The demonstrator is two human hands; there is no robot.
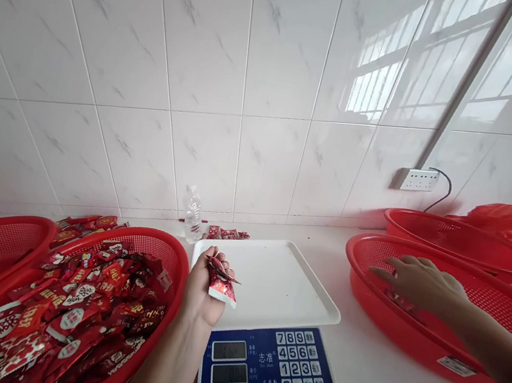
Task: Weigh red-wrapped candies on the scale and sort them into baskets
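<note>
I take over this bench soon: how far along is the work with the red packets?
Done: nothing shows yet; the scale's white tray has no packets on it. In hand: the left hand holds a few red packets in its grip at the tray's edge, the right hand lies flat in the right basket. Remaining: the left basket is heaped with packets.
</note>
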